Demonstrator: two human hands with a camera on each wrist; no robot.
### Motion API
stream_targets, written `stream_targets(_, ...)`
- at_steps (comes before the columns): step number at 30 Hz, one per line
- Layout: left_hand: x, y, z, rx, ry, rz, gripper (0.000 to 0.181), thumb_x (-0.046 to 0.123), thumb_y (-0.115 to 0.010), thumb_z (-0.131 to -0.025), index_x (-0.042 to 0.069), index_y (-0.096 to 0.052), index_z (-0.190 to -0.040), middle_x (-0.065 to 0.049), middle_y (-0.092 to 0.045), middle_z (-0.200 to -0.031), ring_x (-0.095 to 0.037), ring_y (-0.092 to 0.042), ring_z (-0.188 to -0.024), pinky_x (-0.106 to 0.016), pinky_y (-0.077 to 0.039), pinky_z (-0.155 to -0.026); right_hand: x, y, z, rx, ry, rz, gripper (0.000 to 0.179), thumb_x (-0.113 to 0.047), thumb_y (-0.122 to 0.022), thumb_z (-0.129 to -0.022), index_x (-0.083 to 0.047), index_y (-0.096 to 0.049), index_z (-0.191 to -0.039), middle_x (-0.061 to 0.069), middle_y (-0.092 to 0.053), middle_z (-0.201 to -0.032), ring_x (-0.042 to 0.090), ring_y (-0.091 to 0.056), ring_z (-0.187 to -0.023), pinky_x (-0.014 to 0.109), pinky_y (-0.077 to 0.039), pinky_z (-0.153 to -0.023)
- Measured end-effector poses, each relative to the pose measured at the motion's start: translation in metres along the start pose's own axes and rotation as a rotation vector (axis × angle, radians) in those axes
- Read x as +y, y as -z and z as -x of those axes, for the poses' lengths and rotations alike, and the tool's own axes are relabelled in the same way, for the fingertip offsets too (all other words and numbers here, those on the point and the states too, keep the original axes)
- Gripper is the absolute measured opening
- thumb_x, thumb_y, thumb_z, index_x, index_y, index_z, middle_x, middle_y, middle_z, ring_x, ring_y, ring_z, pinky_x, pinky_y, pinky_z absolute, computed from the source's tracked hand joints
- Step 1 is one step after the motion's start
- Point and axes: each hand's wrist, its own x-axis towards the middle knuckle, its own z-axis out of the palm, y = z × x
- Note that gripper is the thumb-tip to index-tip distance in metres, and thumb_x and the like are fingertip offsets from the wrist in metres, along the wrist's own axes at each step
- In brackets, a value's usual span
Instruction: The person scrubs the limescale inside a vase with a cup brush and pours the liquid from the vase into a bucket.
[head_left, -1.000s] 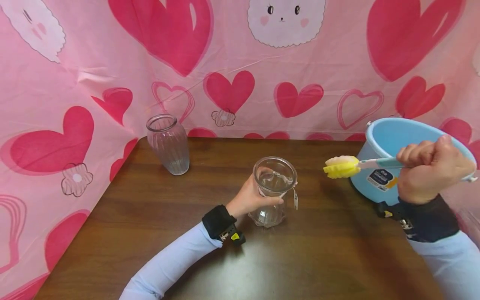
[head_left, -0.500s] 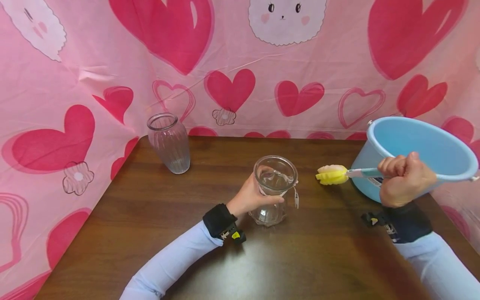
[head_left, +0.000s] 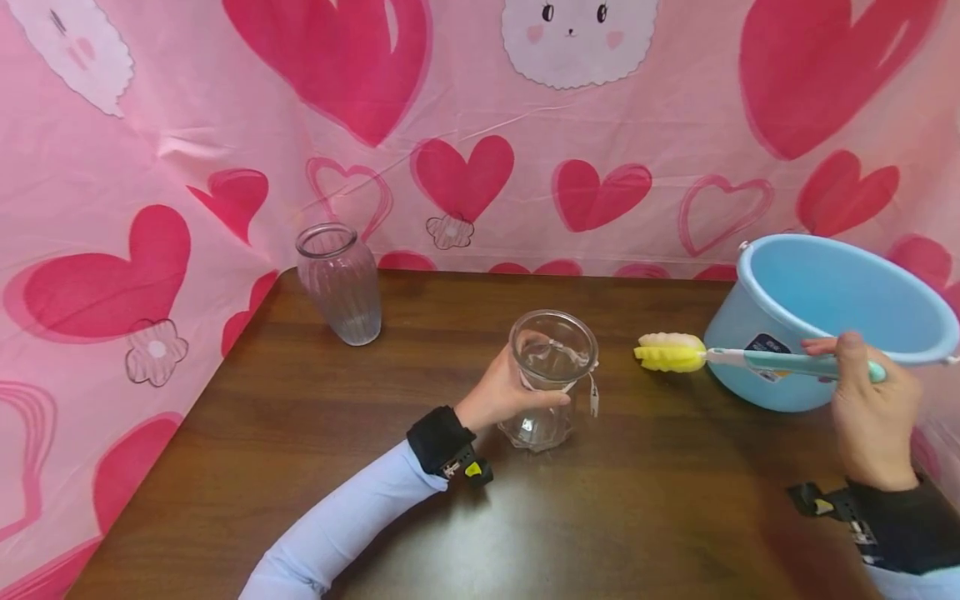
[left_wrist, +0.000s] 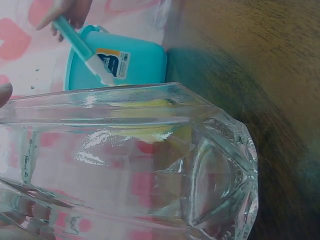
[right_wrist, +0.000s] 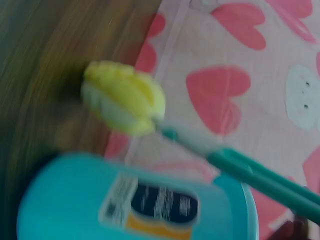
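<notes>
Around the neck of a clear glass vase (head_left: 536,425) curls my left hand (head_left: 498,396), thumb across its front. The vase stands upright on the table, with a ribbon and small tag (head_left: 594,396) at its neck. In the left wrist view its faceted glass (left_wrist: 110,155) fills the lower part. My right hand (head_left: 873,408) holds a sponge bottle brush by its teal handle (head_left: 787,362), roughly level in front of the bucket. The brush's yellow and white sponge head (head_left: 670,352) points left toward the vase, apart from it. The right wrist view shows the sponge head (right_wrist: 122,97) blurred.
A light blue bucket (head_left: 727,329) with a dark label stands at the table's right. Another glass vase (head_left: 345,292), ribbed, stands at the back left. Pink heart-patterned cloth (head_left: 465,100) hangs behind the brown wooden table (head_left: 315,408).
My right hand swung left, then back right and lower, with its grip on the brush changed to further along the handle. The left hand and vase stayed put.
</notes>
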Motion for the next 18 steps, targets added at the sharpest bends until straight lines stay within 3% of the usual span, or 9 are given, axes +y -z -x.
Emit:
stream_targets(3,0.001,-0.001,0.000,-0.006,0.005,0.001,0.072,0.009,-0.082,-0.063,0.004,-0.038,-0.119,-0.016,-0.048,-0.120,-0.027,-0.049,-0.111,-0.042,-0.042,-0.091,0.003,0.021,0.001,-0.108,-0.064,0.339,0.022,-0.026,-0.052,-0.093,-0.015,-0.069,-0.086,-0.022,-0.053,-0.054,-0.003,-0.045,-0.057,0.017,-0.030,-0.055)
stream_targets(5,0.000,-0.002,-0.001,-0.007,0.004,0.002,0.071,0.010,-0.082,-0.063,0.004,-0.039,-0.119,-0.017,-0.048,-0.121,-0.025,-0.049,-0.111,-0.042,-0.041,-0.093,0.004,0.034,-0.002,-0.217,-0.136,0.487,0.030,-0.032,-0.054,-0.091,-0.007,-0.069,-0.099,-0.023,-0.049,-0.049,-0.006,-0.041,-0.052,0.019,-0.029,-0.054)
stream_targets(7,0.000,-0.003,-0.001,-0.011,0.005,0.010,0.071,0.009,-0.082,-0.063,0.004,-0.038,-0.119,-0.017,-0.048,-0.121,-0.025,-0.048,-0.112,-0.042,-0.041,-0.093,0.008,0.045,-0.006,-0.350,-0.143,0.587,0.044,-0.034,-0.057,-0.089,0.004,-0.062,-0.110,-0.024,-0.051,-0.050,-0.012,-0.042,-0.052,0.016,-0.032,-0.053)
stream_targets(9,0.000,-0.003,0.000,-0.012,0.005,0.018,0.072,0.009,-0.082,-0.063,0.005,-0.038,-0.120,-0.017,-0.048,-0.122,-0.024,-0.049,-0.111,-0.041,-0.041,-0.092,0.012,0.053,-0.009,-0.466,-0.143,0.664,0.054,-0.036,-0.059,-0.088,0.012,-0.056,-0.114,-0.020,-0.058,-0.054,-0.016,-0.042,-0.055,0.016,-0.032,-0.054)
stream_targets(11,0.000,-0.004,0.000,-0.010,0.005,0.023,0.072,0.009,-0.082,-0.063,0.005,-0.038,-0.120,-0.016,-0.048,-0.122,-0.025,-0.049,-0.111,-0.041,-0.041,-0.092,0.018,0.060,-0.010,-0.540,-0.109,0.669,0.049,-0.032,-0.063,-0.086,0.009,-0.060,-0.111,-0.009,-0.064,-0.062,-0.017,-0.044,-0.057,0.013,-0.034,-0.052)
stream_targets(13,0.004,-0.003,0.001,-0.013,0.006,0.042,0.072,0.007,-0.081,-0.064,0.003,-0.037,-0.121,-0.018,-0.047,-0.121,-0.029,-0.049,-0.112,-0.043,-0.041,-0.093,0.024,0.067,-0.009,-0.556,-0.082,0.686,0.040,-0.029,-0.067,-0.083,0.004,-0.066,-0.104,-0.002,-0.066,-0.066,-0.015,-0.040,-0.058,0.015,-0.032,-0.052)
stream_targets(18,0.025,0.001,0.004,-0.029,0.017,0.069,0.069,0.003,-0.079,-0.065,-0.005,-0.037,-0.119,-0.022,-0.047,-0.120,-0.035,-0.046,-0.113,-0.049,-0.038,-0.094,0.035,0.074,-0.003,-0.569,-0.017,0.778,0.030,-0.017,-0.072,-0.076,0.009,-0.068,-0.089,0.013,-0.065,-0.065,-0.001,-0.040,-0.055,0.020,-0.032,-0.049)
